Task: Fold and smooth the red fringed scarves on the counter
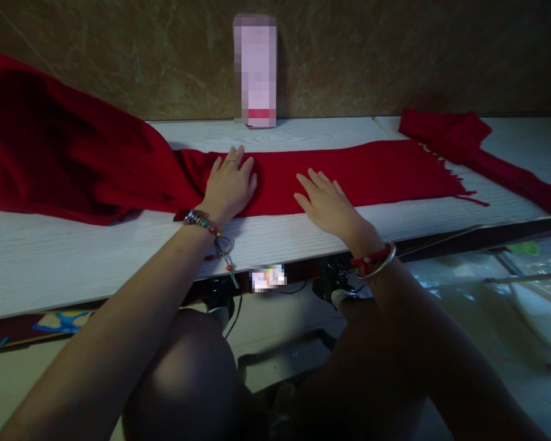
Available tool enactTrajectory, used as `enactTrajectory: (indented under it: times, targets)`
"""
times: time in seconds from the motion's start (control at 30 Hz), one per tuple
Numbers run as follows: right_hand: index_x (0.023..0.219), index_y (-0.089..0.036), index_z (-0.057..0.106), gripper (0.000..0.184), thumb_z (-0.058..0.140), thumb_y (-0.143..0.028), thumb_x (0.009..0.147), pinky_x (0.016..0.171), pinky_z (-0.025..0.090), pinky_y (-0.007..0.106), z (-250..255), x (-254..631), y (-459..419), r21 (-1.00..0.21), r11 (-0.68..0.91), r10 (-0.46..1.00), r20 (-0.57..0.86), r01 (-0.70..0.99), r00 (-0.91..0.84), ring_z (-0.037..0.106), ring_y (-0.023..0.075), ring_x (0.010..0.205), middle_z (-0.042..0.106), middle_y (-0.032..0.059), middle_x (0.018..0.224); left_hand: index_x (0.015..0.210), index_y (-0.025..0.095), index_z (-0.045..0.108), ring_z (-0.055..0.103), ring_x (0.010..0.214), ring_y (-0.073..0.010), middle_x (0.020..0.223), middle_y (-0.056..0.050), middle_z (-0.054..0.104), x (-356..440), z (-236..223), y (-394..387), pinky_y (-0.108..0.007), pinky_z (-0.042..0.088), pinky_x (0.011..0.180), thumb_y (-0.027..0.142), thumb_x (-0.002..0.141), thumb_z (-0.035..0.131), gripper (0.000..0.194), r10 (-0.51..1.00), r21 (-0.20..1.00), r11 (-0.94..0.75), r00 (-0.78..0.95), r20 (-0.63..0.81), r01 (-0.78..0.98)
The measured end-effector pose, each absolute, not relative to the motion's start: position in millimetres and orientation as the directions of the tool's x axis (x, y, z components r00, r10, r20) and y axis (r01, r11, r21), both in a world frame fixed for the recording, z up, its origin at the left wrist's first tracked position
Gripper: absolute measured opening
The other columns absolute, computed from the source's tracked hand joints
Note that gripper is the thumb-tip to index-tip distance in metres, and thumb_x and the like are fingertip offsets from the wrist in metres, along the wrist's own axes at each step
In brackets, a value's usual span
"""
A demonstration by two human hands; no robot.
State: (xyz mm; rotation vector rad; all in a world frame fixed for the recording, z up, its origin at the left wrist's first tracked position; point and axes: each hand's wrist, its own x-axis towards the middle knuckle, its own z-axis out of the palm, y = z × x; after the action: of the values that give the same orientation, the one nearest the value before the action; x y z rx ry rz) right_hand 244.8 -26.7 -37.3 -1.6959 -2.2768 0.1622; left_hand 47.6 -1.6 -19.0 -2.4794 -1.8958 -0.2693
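A long red scarf (376, 171) lies stretched flat across the white wooden table (73, 257), its fringed end at the right. Its left part is bunched into a big heap (59, 153). My left hand (229, 184) rests flat on the scarf near the heap, fingers spread, a ring on one finger and a beaded bracelet at the wrist. My right hand (326, 199) lies flat on the scarf's near edge, fingers stretched out, with a red and silver bangle on the wrist. Neither hand grips anything.
A second red scarf (468, 144) lies at the table's far right. A pink upright box (255, 70) stands against the brown wall behind. My knees are below the table's front edge, with clear plastic sheeting (509, 288) on the floor to the right.
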Motion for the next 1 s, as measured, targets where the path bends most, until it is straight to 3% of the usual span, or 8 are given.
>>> enactTrajectory:
  times: [0.07,0.2,0.4,0.6,0.77,1.0]
  targets:
    - [0.138,-0.017,0.044,0.049,0.040,-0.034,0.092,0.108,0.023,0.060,-38,249,-28,-0.254,0.280,0.957,0.153,0.926,-0.247,0.030,0.0336,0.136,0.038,0.0136,0.147,0.143,0.014,0.032,0.016,0.142,-0.0248,0.154,-0.012,0.020,49,-22,2,-0.045,0.018,0.112,0.039,0.093,0.021,0.057,0.936,0.112,-0.350,0.344,0.073,0.930]
    - [0.138,-0.016,0.043,0.048,0.038,-0.031,0.093,0.110,0.022,0.057,-35,248,-30,-0.234,0.259,0.964,0.129,0.937,-0.234,0.030,0.0310,0.136,0.037,0.0133,0.147,0.145,0.018,0.026,0.014,0.142,-0.0273,0.155,-0.010,0.019,51,-26,8,-0.047,0.017,0.112,0.048,0.093,0.022,0.060,0.944,0.108,-0.321,0.327,-0.042,0.941]
    - [0.140,-0.012,0.040,0.050,0.039,-0.027,0.093,0.111,0.020,0.054,-28,244,-33,-0.215,0.232,0.971,0.116,0.949,-0.210,0.025,0.0298,0.139,0.031,0.0145,0.151,0.144,0.019,0.029,0.018,0.141,-0.0291,0.154,-0.010,0.021,49,-29,13,-0.049,0.018,0.111,0.050,0.093,0.021,0.061,0.944,0.128,-0.328,0.330,0.001,0.936]
    - [0.138,-0.016,0.044,0.047,0.036,-0.032,0.094,0.109,0.021,0.057,-34,248,-31,-0.213,0.241,0.968,0.128,0.947,-0.218,0.031,0.0304,0.136,0.038,0.0131,0.147,0.144,0.018,0.031,0.018,0.141,-0.0287,0.154,-0.010,0.023,48,-28,12,-0.047,0.019,0.111,0.047,0.094,0.022,0.058,0.943,0.135,-0.332,0.334,0.011,0.934]
    - [0.139,-0.016,0.041,0.049,0.037,-0.034,0.093,0.109,0.021,0.057,-33,248,-33,-0.207,0.227,0.970,0.136,0.952,-0.202,0.028,0.0305,0.137,0.035,0.0140,0.149,0.144,0.018,0.029,0.018,0.141,-0.0289,0.154,-0.010,0.022,49,-26,11,-0.048,0.019,0.111,0.046,0.094,0.021,0.059,0.950,0.122,-0.309,0.313,-0.011,0.943]
    - [0.138,-0.021,0.043,0.048,0.038,-0.030,0.092,0.107,0.022,0.062,-35,281,-31,-0.193,0.119,0.990,0.104,0.974,-0.100,0.031,0.0324,0.136,0.037,0.0114,0.148,0.145,0.020,0.027,0.017,0.141,-0.0289,0.154,-0.009,0.021,49,-27,11,-0.050,0.018,0.111,0.048,0.094,0.019,0.059,0.951,0.104,-0.304,0.307,-0.019,0.947]
